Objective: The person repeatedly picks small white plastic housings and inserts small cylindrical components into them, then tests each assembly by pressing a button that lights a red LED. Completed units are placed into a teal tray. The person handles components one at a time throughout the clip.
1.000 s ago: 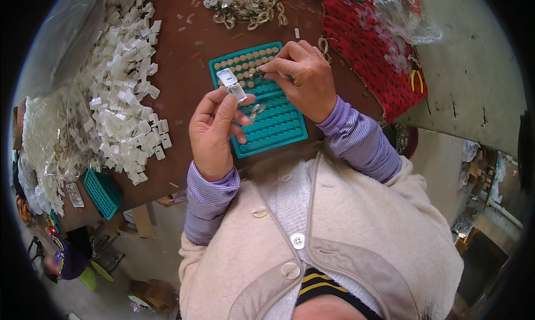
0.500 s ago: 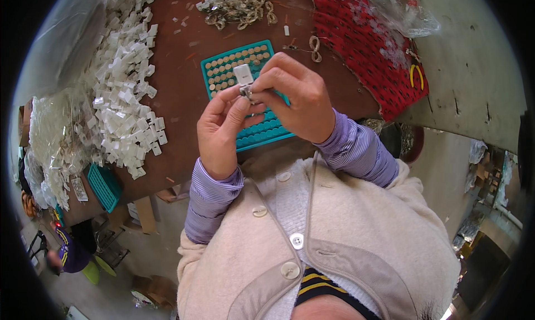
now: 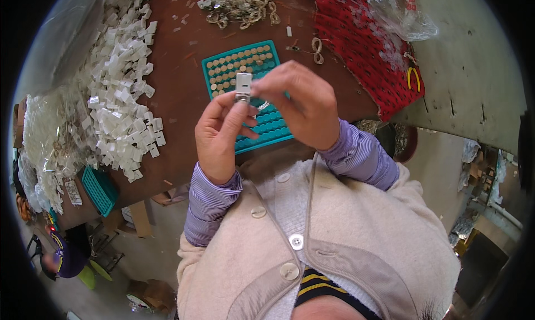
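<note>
My left hand [image 3: 220, 133] pinches a small white plastic case [image 3: 243, 83] between thumb and fingertips, above a teal tray [image 3: 267, 144]. The case stands upright with a small dark slot on its face. A shiny metallic part shows at its lower end, partly hidden by my fingers. My right hand [image 3: 304, 103] is beside the case, fingers drawn together at its right edge and blurred; what they hold, if anything, I cannot make out. Round tan discs [image 3: 237, 57] fill the tray's far rows, while bare round hollows show in its near part.
White plastic pieces [image 3: 128, 119] are heaped at left, beside clear bags [image 3: 56, 136] and another teal tray [image 3: 99, 192]. Coiled wires [image 3: 245, 8] lie at the back. Yellow-handled pliers [image 3: 413, 79] rest on red patterned cloth [image 3: 362, 41] at right. Another person [image 3: 69, 256] is at lower left.
The white case has turned upright, its slotted face showing, and sits slightly lower. My right hand has shifted a little right and down; its fingers have moved along the case's edge.
</note>
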`<state>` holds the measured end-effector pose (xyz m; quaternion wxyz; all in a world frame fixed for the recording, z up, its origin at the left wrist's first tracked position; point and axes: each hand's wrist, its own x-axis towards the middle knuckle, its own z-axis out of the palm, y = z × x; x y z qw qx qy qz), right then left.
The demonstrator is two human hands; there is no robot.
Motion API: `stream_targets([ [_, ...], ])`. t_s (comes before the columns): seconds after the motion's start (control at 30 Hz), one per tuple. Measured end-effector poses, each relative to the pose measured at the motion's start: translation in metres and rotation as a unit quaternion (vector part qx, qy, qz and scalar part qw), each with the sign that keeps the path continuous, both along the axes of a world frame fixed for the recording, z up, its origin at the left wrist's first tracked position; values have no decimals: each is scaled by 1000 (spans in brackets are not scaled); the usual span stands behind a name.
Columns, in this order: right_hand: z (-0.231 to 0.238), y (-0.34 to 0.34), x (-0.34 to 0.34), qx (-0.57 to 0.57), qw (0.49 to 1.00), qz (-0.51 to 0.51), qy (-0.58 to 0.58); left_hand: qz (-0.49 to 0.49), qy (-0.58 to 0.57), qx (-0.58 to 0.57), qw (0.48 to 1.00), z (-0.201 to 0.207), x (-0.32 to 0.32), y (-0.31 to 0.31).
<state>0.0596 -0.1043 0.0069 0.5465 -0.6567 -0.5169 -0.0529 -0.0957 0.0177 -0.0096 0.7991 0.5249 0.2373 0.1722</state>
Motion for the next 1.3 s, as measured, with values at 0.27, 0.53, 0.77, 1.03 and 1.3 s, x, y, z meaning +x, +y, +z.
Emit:
stream_targets([
  [0.27, -29, 33, 16, -146, 971, -50, -181, 48, 10, -43, 998, -7, -12, 24],
  [0.53, -16, 20, 8, -48, 997, 35, -52, 4, 43, 9, 999, 3, -5, 10],
  [0.77, 3, -19, 0, -10, 998, 49, 46, -70, 27, 62, 995, 12, 6, -11],
  [1.03, 8, -42, -3, -10, 999, 2, 51, -85, 22, 76, 993, 6, 14, -22],
  [1.3, 8, -47, -2, -50, 994, -41, 91, -169, 38, -27, 984, 15, 11, -13],
])
